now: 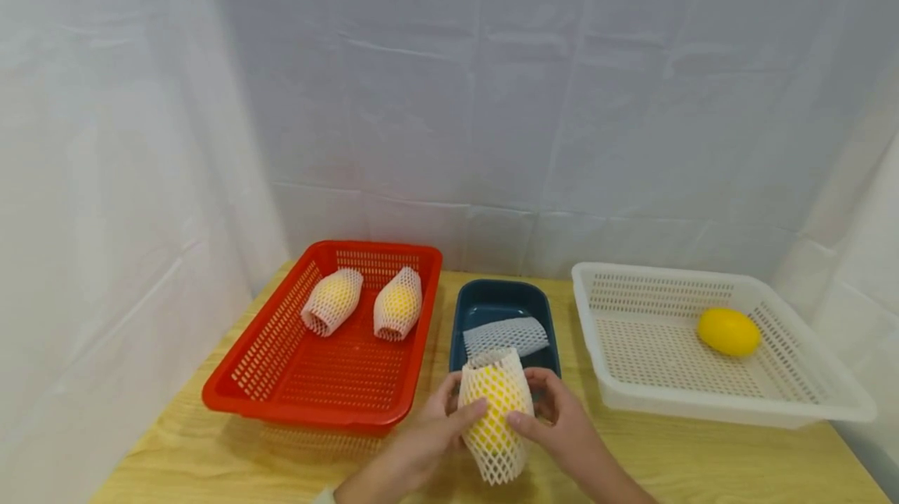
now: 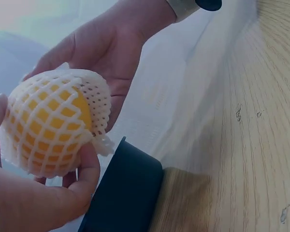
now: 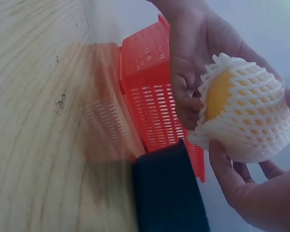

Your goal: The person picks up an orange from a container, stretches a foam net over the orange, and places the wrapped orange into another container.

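Observation:
Both hands hold an oval yellow fruit [image 1: 496,399] dressed in a white foam net sleeve [image 1: 504,463]; I cannot tell the fruit's kind. The left hand [image 1: 437,430] grips its left side, thumb in front and fingers behind. On the other side the right hand [image 1: 562,418] grips it the same way. One end of the fruit shows bare at the sleeve's opening in the right wrist view [image 3: 217,96]. Just behind the hands is a dark blue tray [image 1: 502,291], with flattened foam net [image 1: 516,335] lying in it.
At left, a red basket [image 1: 316,416] holds two net-covered yellow fruits [image 1: 335,299], [image 1: 399,305]. A white basket [image 1: 702,402] at right contains one bare yellow fruit [image 1: 729,331]. All stand on a wooden table [image 1: 737,465], with white sheeting [image 1: 435,98] behind and at the sides.

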### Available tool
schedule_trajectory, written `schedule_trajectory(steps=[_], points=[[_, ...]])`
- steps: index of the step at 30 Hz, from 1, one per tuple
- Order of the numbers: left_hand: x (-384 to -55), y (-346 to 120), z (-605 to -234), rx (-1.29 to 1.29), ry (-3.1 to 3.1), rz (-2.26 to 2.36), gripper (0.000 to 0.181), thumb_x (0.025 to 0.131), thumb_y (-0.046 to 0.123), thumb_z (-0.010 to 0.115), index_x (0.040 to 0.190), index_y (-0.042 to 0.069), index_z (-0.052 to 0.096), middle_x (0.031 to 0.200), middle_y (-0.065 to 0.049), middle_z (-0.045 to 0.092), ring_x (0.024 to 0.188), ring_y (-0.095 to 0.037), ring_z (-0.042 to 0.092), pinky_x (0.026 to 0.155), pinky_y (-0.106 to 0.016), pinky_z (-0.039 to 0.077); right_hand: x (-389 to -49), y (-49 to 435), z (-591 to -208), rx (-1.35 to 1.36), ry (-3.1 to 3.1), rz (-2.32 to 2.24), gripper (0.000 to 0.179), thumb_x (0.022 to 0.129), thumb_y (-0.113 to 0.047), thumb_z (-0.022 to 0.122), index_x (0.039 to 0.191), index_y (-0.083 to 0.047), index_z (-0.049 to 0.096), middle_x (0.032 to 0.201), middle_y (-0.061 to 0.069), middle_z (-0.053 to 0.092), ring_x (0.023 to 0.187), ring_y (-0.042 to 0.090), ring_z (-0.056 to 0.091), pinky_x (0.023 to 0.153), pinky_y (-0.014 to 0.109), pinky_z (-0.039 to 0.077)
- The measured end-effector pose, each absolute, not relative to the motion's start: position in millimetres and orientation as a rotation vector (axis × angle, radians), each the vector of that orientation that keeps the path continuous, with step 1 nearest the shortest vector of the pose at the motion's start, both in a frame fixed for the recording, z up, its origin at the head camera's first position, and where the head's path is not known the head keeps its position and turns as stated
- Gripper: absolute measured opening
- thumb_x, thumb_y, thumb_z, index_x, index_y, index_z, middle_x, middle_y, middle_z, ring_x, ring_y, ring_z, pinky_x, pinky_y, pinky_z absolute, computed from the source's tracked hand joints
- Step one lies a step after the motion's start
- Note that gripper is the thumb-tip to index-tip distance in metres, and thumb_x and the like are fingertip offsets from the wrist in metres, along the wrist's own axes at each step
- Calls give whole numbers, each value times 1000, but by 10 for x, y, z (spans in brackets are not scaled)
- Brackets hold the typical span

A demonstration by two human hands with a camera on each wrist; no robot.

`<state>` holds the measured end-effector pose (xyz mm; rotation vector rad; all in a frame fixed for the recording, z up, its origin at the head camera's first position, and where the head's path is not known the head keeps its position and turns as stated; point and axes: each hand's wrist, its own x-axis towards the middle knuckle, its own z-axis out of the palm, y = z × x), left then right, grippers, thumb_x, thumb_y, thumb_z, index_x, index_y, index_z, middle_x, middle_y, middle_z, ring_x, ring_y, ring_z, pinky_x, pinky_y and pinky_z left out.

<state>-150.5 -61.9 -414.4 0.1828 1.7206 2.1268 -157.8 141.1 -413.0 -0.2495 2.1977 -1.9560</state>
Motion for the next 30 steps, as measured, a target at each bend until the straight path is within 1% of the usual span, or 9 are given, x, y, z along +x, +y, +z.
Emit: schedule_trajectory(steps=[4,7,11,15,16,22,24,26,30], points=[[-1520,-560,-4133,136,1737,2099,72,94,34,65,143,7,20,126,-13,52,100,-20,62,90,-42,51,-1640,1460,-4190,-261,2020,-1979,61,92,-23,64,140,0,33,130,19,49,102,23,59,84,39,54],[-1528,-525,-4136,103,1744,2081,72,93,38,64,140,9,18,127,-15,49,100,-20,60,92,-43,49,-1683,1491,-4236,-295,1872,-2029,63,92,-19,58,142,1,27,129,18,49,100,21,59,83,40,55],[-1532,-518,-4136,65,1743,2066,67,94,38,62,137,9,19,120,-15,48,98,-20,59,89,-40,49,-1725,1486,-4256,-215,1689,-2109,63,85,-10,55,140,-3,26,119,11,53,95,19,59,78,39,54],[-1522,-510,-4126,48,1716,2084,60,94,28,64,134,10,24,114,-15,48,93,-21,60,82,-39,53,-1759,1485,-4264,-124,1558,-2169,56,78,-2,46,131,-11,33,105,3,59,89,18,58,75,36,50],[-1516,-504,-4127,53,1713,2090,59,93,26,66,132,11,25,112,-15,48,91,-21,60,81,-39,54,-1762,1494,-4273,-127,1525,-2176,57,76,-1,44,131,-11,31,103,2,59,89,18,58,76,36,50],[-1500,-487,-4130,81,1735,2083,53,91,20,67,126,12,28,108,-12,49,88,-20,61,74,-36,55,-1749,1595,-4329,-311,1392,-2131,72,86,-14,40,145,-8,-1,125,4,52,106,18,56,88,39,48],[-1496,-490,-4131,79,1739,2080,53,91,20,67,126,12,28,108,-13,49,88,-20,61,74,-36,55,-1738,1607,-4335,-354,1381,-2122,73,87,-15,40,146,-7,-4,128,4,49,108,18,55,89,39,48],[-1496,-498,-4133,80,1743,2074,54,92,20,67,128,11,28,108,-13,49,88,-20,61,75,-37,56,-1736,1605,-4336,-379,1381,-2120,69,88,-15,40,143,-7,0,125,4,50,107,19,56,89,40,48],[-1513,-540,-4155,59,1687,2078,58,94,22,64,136,8,26,112,-16,49,93,-24,63,85,-46,54,-1758,1573,-4328,-309,1496,-2140,59,87,-16,47,138,-6,19,113,4,57,98,19,60,83,38,50]])
